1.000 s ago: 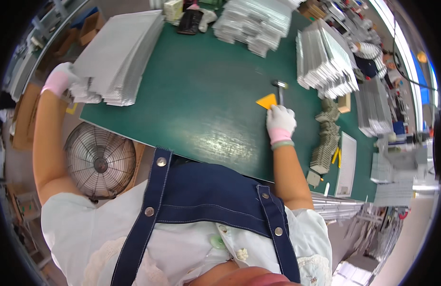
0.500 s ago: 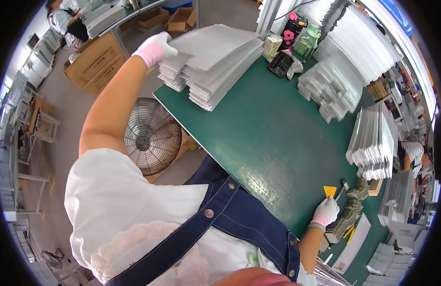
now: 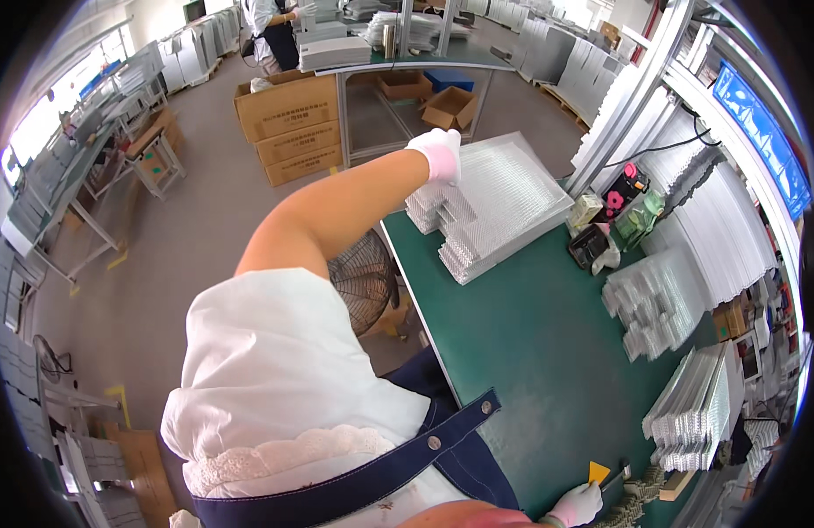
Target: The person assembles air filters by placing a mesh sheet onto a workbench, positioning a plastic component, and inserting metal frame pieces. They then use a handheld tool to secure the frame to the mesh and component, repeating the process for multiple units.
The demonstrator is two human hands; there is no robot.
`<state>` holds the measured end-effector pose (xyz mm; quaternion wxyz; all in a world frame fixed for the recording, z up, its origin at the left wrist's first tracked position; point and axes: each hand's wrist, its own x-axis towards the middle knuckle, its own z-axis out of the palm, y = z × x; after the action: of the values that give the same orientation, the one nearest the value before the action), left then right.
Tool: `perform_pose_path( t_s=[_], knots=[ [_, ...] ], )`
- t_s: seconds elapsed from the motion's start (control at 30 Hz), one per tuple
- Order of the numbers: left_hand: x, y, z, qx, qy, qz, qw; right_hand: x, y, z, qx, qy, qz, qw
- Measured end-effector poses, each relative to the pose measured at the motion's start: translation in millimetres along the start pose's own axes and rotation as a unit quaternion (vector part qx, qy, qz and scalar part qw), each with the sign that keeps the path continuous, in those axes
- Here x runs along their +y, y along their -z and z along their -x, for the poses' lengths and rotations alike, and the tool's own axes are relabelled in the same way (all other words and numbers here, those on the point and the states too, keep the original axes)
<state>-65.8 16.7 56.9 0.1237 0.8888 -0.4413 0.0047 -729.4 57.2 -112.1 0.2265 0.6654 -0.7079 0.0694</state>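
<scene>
Green table [image 3: 513, 352] carries at left silvery sheets [image 3: 513, 189], which the left hand [image 3: 438, 157] should hold level; I cannot tell if its fingers, or those of the right hand [image 3: 576, 507] by the yellow scraper [image 3: 598, 473], clamp.

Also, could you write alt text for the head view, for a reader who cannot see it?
A white-gloved left hand is at the left edge of a stack of silvery textured sheets on a green table. Near the bottom edge, the gloved right hand touches a yellow triangular piece.
</scene>
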Motion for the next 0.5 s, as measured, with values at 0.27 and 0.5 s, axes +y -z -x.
perform_pose_path(
  t_s=[0.27,0.5],
  knots=[
    [-54,13,-28,-0.287,0.008,0.594,0.752,-7,-11,-8,0.125,0.044,-0.036,0.991],
    [55,14,86,-0.238,-0.233,0.745,0.579,8,-28,1,-0.051,-0.043,-0.043,0.997]
  ],
)
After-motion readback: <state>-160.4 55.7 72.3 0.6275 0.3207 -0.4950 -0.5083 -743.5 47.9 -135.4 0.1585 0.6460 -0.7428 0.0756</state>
